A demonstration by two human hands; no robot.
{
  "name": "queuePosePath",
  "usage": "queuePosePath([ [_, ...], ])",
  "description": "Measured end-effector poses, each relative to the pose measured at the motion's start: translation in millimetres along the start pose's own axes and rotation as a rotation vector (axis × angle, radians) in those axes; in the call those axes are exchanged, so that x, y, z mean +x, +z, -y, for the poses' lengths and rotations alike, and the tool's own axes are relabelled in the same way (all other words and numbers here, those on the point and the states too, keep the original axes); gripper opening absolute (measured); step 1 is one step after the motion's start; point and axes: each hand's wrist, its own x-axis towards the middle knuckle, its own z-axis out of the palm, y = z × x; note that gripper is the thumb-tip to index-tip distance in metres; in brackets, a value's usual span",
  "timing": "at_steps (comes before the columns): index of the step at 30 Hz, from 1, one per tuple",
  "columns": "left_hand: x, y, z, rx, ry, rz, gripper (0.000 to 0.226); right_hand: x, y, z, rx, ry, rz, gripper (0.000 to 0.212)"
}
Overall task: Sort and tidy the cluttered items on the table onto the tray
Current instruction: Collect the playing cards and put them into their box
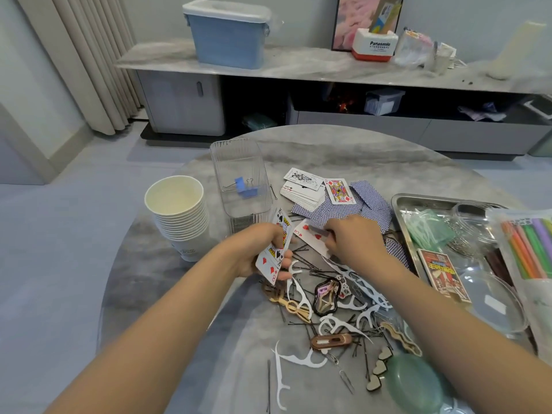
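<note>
The left hand [263, 249] grips a small fan of playing cards [276, 249] above the middle of the table [373, 150]. Just beside it, the right hand [355, 237] pinches a red three card [310, 234] — lifted over scattered hairpins and floss picks [298, 363]. The metal tray [400, 201] sits at the table's right edge — near the right hand, not touching it.

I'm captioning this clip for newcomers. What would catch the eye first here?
Both hands at the table's centre: the left hand holds a few playing cards, the right hand pinches a three of hearts. Just below sprawls a heap of white floss picks.
</note>
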Motion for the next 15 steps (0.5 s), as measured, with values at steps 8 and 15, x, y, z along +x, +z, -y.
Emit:
queuePosePath([
  [8,1.6,0.0,-5.8,0.023,0.079,-0.040,0.052,-22.5,-33.9,-29.6,0.788,0.283,-0.204,0.015],
  [15,-5.6,4.0,-1.4,0.052,0.065,0.324,0.065,-34.7,-43.0,-19.0,1.208,0.021,0.257,0.031],
])
